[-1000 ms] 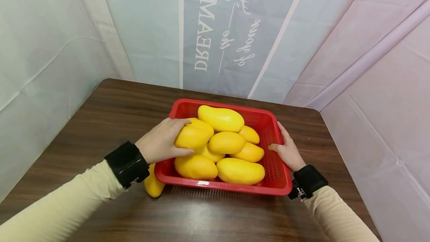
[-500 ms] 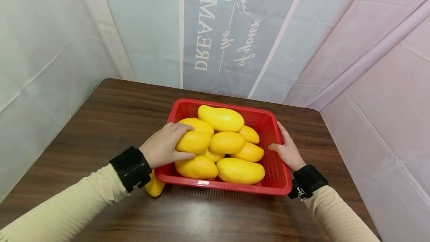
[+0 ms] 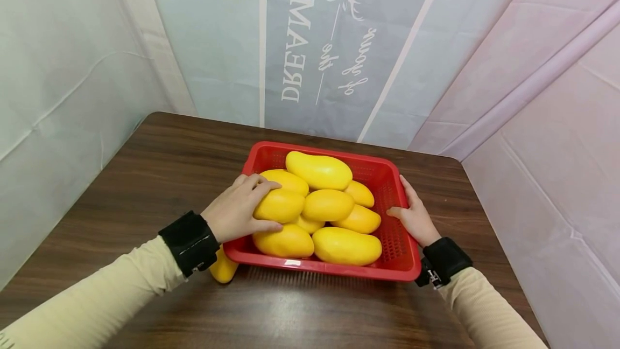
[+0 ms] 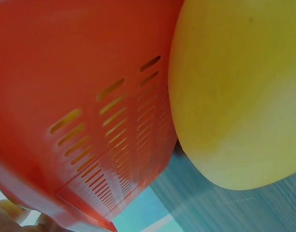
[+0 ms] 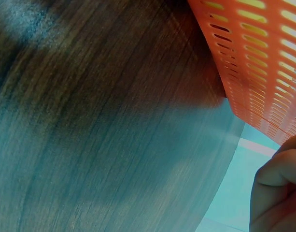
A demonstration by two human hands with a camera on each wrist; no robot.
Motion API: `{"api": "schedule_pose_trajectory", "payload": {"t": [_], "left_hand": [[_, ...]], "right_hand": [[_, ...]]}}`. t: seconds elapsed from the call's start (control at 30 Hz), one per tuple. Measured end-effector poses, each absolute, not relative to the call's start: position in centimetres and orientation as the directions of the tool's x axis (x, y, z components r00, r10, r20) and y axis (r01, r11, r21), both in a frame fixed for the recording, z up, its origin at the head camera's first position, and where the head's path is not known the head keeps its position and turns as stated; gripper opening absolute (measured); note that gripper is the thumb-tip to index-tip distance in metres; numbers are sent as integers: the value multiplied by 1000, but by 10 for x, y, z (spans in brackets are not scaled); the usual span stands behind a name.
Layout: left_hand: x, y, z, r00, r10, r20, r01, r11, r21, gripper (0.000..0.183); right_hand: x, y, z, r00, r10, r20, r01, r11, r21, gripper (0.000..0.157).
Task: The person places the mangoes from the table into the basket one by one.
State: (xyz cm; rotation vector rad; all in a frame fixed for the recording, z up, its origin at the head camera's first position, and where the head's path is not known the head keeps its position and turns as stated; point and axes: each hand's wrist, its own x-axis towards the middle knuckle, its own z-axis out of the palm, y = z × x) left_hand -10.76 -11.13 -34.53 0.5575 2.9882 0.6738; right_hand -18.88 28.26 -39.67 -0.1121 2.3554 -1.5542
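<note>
A red plastic basket (image 3: 329, 269) with slotted walls holds a heap of yellow mangoes. At its left side my left hand (image 3: 237, 206) holds a mango (image 3: 280, 206) on top of the heap, thumb at the near side and fingers over the far side. My right hand (image 3: 414, 214) grips the basket's right rim, thumb inside and fingers outside. One more mango (image 3: 224, 267) lies on the table against the basket's outer left wall, partly hidden by the left wrist; it looms large in the left wrist view (image 4: 239, 92).
The basket stands on a dark wood-grain table (image 3: 160, 166). Behind it hangs a pale curtain (image 3: 213, 47) with mirrored lettering, and more curtains close off both sides. Black bands are strapped round both wrists.
My left hand has shifted slightly right and toward me with the mango, showing more of the mango behind it. The right hand and basket have stayed put.
</note>
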Motion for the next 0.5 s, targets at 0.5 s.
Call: {"api": "schedule_pose_trajectory", "payload": {"t": [0.5], "left_hand": [[-101, -124, -344, -929, 362, 78, 361, 841, 403, 83]], "right_hand": [[-190, 284, -399, -946, -242, -216, 105, 402, -910, 89]]}}
